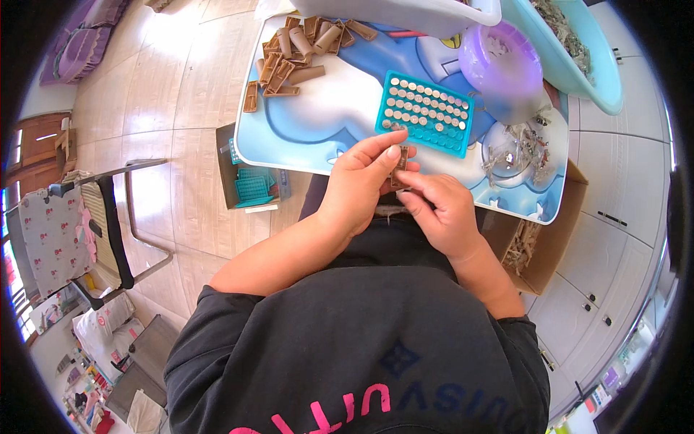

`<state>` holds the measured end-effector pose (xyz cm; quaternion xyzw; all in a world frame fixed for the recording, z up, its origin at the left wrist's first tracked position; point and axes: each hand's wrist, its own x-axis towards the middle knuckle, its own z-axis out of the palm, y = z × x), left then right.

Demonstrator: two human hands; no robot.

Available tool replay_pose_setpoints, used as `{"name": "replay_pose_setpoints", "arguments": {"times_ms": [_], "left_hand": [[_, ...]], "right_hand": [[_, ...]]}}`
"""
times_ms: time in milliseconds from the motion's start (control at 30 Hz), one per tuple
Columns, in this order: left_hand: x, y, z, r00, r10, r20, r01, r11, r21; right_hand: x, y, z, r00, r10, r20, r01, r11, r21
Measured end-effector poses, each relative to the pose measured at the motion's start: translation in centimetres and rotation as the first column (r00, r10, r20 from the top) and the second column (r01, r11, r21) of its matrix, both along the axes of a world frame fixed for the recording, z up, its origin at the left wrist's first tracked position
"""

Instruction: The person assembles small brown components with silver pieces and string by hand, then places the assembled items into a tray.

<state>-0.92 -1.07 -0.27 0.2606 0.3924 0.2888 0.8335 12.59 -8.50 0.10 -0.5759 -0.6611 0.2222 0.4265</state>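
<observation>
A small brown plastic casing (400,168), narrow and open on one face, is held over the table's near edge, in front of my body. My left hand (358,177) grips its upper part between thumb and fingers. At the lower end, the fingers of my right hand (442,210) are closed on the same casing; whatever small part may lie under those fingertips is hidden. Just beyond my hands lies a teal tray (390,134) with rows of round silver pieces in its pockets. Similar brown casings (278,72) are heaped at the table's far left.
On the table's right are a purple bowl (473,61) and a clear dish (499,155) with tangled small parts. A pale blue tub (611,94) and a white bin (405,13) stand beyond. Cardboard boxes flank the table, one (567,217) right, one (228,170) left holding teal trays.
</observation>
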Motion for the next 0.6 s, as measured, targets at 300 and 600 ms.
{"name": "replay_pose_setpoints", "arguments": {"times_ms": [300,600], "left_hand": [[-0.6,0.3,-0.4,0.999,-0.039,0.000,0.039,0.999,-0.026],[-0.8,0.6,-0.3,0.999,0.037,0.022,-0.035,0.994,-0.102]], "right_hand": [[4.0,3.7,-1.1,0.891,-0.395,0.224,0.360,0.915,0.185],[3.9,4.2,-1.6,0.821,-0.361,0.442,0.270,0.928,0.256]]}}
